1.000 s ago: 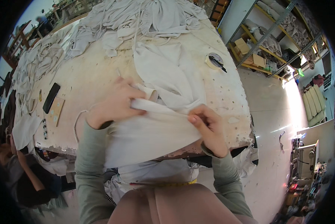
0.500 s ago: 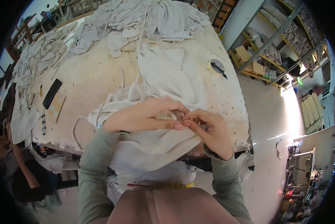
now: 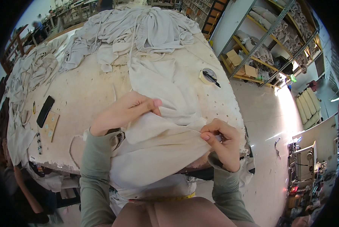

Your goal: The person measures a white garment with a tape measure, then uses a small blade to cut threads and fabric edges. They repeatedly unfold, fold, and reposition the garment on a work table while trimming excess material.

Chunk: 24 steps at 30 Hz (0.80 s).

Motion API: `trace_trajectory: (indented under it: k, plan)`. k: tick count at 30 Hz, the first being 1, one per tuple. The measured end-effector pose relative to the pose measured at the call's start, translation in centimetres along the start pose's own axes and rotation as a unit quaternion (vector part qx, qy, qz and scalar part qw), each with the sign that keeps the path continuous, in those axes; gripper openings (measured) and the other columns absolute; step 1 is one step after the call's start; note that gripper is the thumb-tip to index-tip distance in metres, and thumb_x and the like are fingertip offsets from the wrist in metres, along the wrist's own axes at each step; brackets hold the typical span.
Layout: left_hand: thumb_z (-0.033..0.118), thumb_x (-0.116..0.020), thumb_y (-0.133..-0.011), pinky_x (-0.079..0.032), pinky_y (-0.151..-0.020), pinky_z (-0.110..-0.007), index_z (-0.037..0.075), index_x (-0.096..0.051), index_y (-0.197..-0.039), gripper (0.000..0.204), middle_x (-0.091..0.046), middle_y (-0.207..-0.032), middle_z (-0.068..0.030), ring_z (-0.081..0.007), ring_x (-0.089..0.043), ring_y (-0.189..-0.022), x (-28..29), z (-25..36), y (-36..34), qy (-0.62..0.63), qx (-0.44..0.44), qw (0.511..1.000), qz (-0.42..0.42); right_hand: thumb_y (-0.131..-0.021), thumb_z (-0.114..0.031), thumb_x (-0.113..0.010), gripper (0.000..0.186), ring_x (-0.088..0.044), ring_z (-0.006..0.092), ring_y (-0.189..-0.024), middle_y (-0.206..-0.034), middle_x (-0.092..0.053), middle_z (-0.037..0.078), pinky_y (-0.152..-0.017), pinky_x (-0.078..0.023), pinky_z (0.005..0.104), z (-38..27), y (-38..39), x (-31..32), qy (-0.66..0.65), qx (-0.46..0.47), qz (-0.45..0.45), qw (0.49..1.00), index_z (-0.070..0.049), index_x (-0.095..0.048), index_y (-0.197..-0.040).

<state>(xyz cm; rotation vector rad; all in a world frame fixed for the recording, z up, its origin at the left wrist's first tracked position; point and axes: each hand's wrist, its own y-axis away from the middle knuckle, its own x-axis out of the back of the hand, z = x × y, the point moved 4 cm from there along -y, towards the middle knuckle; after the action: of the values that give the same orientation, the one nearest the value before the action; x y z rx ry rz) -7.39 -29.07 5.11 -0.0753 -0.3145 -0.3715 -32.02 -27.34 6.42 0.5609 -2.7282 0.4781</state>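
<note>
My left hand [image 3: 126,113] pinches a pale off-white cloth garment [image 3: 150,159] along its upper fold, left of centre. My right hand [image 3: 224,143] grips the same fold farther right and lower, thumb and index finger pressed together. The fabric runs between the two hands and drapes over the near edge of the worn, pale worktable [image 3: 88,98]. Beyond my hands a loose length of matching cloth [image 3: 158,75] stretches toward a heap of similar garments [image 3: 156,32] at the back.
A phone [image 3: 45,111] lies on a patterned card [image 3: 50,130] at the left; a tape roll [image 3: 205,78] with a black item sits at the right. A co-worker's arm [image 3: 27,189] shows lower left. Metal shelving [image 3: 252,53] with cloth bundles stands beyond the table's right side.
Since half a second ago, when my fingertips met at the middle, my hands have parted: the left moved up and leftward, the right rightward, drawing the fold out between them.
</note>
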Motion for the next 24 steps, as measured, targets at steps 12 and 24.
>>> trace_trajectory:
  k: [12, 24]
  plan:
    - [0.013, -0.064, -0.087, -0.033, -0.062, -0.021, 0.000, -0.063, -0.079, 0.015, -0.051, -0.073, 0.0042, -0.0036, -0.042, -0.069, 4.3, 1.4, 2.4, -0.029, -0.072, 0.989, 0.123, -0.085, -0.009, -0.067, 0.012, -0.058, 0.0091, -0.075, -0.082, -0.065, 0.005, -0.071, -0.045, 0.0234, 2.0, 0.0, -0.4, -0.056, -0.076, 0.019, 0.995, 0.002, -0.065, -0.091]
    - [0.023, -0.061, -0.092, -0.033, -0.062, -0.018, 0.002, -0.062, -0.082, 0.023, -0.051, -0.072, 0.0078, -0.0024, -0.043, -0.068, 7.7, -0.8, 2.7, -0.015, -0.046, 0.966, 0.255, -0.087, -0.007, -0.063, 0.008, -0.053, 0.0053, -0.077, -0.081, -0.060, -0.002, -0.071, -0.041, 0.0196, 3.7, -0.2, -0.1, -0.102, -0.083, 0.014, 0.991, 0.001, -0.063, -0.088]
